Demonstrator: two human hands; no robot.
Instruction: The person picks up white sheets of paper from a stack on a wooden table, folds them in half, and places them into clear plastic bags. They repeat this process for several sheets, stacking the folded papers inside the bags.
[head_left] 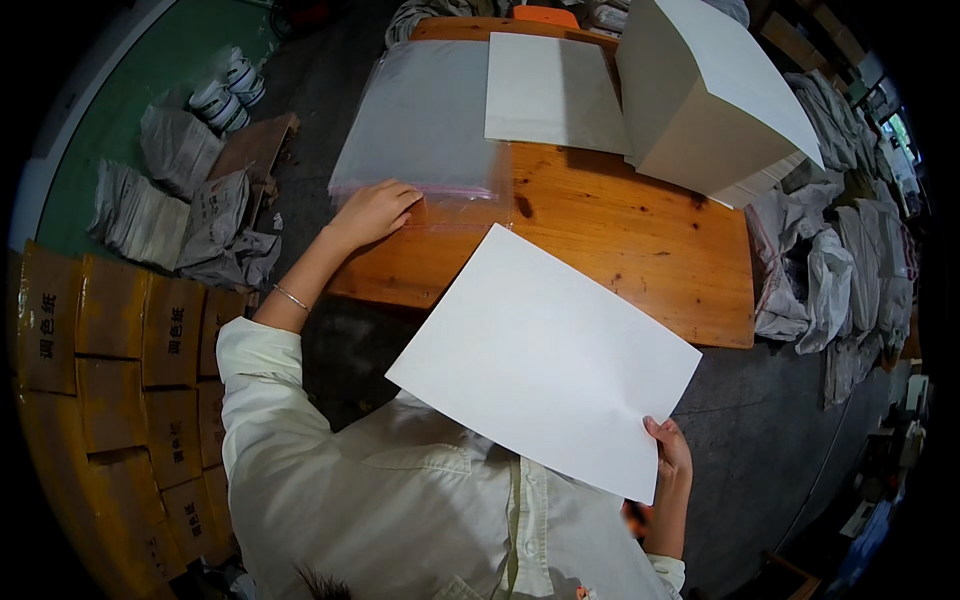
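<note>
Well, low in the frame your right hand (672, 446) has thumb and fingers clamped on the edge of a white sheet (550, 370), which hides part of the wooden table (570, 200). Brown cartons (110, 380) pile up at lower left. Left of centre, your left hand (375, 212) rests on clear plastic bags (420, 110), fingers close together; I cannot tell whether they pinch one. Beyond, pale boards (550, 90) lie beside a tall stack (690, 120) at upper right, blocking the view behind.
</note>
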